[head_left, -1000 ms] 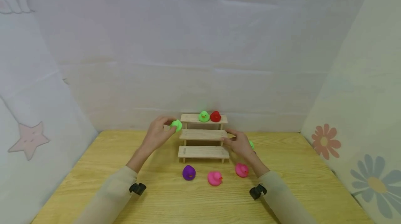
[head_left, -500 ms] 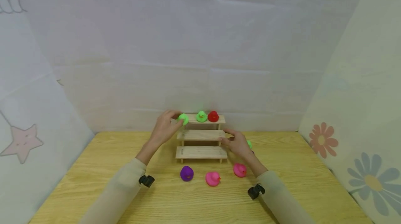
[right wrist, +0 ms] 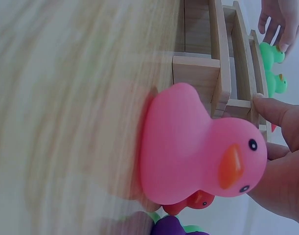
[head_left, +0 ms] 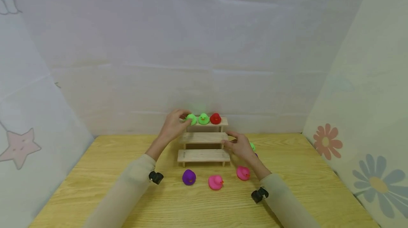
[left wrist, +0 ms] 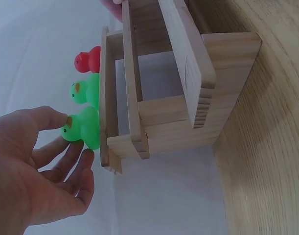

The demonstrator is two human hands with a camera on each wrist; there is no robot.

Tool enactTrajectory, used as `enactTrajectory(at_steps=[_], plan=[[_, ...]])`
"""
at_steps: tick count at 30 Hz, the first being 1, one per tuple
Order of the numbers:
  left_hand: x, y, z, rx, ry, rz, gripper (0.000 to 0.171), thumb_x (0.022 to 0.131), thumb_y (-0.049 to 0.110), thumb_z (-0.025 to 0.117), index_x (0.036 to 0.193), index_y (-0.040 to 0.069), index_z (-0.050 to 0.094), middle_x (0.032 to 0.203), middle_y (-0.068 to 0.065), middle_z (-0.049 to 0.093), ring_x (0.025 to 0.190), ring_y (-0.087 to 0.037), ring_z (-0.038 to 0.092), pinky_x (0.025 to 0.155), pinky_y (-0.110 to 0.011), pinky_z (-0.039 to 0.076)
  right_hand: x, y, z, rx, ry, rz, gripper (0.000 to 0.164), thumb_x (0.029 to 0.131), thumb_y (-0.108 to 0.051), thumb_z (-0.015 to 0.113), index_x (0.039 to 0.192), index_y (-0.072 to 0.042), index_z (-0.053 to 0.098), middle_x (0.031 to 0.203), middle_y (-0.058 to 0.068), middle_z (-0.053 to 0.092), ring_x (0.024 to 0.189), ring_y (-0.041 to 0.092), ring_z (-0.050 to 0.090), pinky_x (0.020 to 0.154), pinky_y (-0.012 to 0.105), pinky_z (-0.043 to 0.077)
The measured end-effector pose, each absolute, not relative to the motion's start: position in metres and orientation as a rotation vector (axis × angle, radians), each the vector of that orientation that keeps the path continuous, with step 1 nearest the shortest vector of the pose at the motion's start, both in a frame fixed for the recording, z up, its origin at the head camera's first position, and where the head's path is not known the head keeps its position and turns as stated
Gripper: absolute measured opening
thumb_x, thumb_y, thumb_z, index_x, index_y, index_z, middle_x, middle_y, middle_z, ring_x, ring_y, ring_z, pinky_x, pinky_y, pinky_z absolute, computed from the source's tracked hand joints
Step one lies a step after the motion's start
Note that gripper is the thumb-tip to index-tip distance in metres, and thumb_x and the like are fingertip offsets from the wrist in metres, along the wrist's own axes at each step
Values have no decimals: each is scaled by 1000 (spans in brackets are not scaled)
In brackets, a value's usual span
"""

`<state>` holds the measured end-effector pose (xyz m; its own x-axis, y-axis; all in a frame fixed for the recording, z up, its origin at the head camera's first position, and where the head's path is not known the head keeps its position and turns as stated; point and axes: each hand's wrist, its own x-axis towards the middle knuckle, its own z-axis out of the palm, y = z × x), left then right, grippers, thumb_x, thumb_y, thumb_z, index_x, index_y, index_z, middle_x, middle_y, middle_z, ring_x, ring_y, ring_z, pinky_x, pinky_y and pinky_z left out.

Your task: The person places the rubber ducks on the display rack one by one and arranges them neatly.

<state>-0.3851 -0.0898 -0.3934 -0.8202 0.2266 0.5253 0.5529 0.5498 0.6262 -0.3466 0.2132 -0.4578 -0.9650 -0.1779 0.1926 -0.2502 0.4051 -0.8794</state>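
Observation:
My left hand point(head_left: 174, 126) pinches a green rubber duck point(left wrist: 85, 128) at the left end of the top step of a small three-step wooden shelf point(head_left: 204, 155). In the left wrist view the duck's base is right at the step, with thumb and fingers around its head and body. Beside it on that step sit another green duck point(head_left: 204, 119) and a red duck point(head_left: 215, 118). My right hand point(head_left: 241, 146) grips the right end of the middle step, its thumb in front in the right wrist view point(right wrist: 274, 110).
On the table point(head_left: 197, 206) before the shelf are a purple duck point(head_left: 189, 177) and two pink ducks point(head_left: 215, 182). Past my right hand, partly hidden, lie a green duck point(head_left: 253, 146), a purple duck point(right wrist: 171, 226) and a red duck point(right wrist: 191, 201). A white cloth point(head_left: 153, 79) hangs behind.
My left hand has moved right and slightly up, bringing the green duck from beside the shelf onto the top step's left end. The right hand keeps its hold on the shelf.

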Motion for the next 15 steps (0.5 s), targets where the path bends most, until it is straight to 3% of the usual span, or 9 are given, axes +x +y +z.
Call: enactTrajectory(at_steps=[3,11,15], plan=[[-387,-89,-393,-621,-2417,-1174,33,95,18,70,122,-1,70,116,-15,63,105,-31,61,87,-44,54,-345,211,-456,394,-2567,1647,62,93,-24,76,147,-2,53,144,14,55,94,21,71,79,52,58],[-387,-88,-391,-605,-2435,-1186,34,96,16,69,125,-1,69,119,-16,62,108,-35,61,87,-47,53,-344,209,-456,408,-2571,1603,60,94,-23,76,145,0,54,145,17,54,95,20,71,72,38,59],[-388,-88,-392,-614,-2436,-1185,34,97,15,69,126,-2,68,118,-16,62,107,-35,60,87,-47,53,-342,208,-454,409,-2576,1612,61,94,-22,76,146,-1,53,147,18,52,96,21,71,74,41,59]])
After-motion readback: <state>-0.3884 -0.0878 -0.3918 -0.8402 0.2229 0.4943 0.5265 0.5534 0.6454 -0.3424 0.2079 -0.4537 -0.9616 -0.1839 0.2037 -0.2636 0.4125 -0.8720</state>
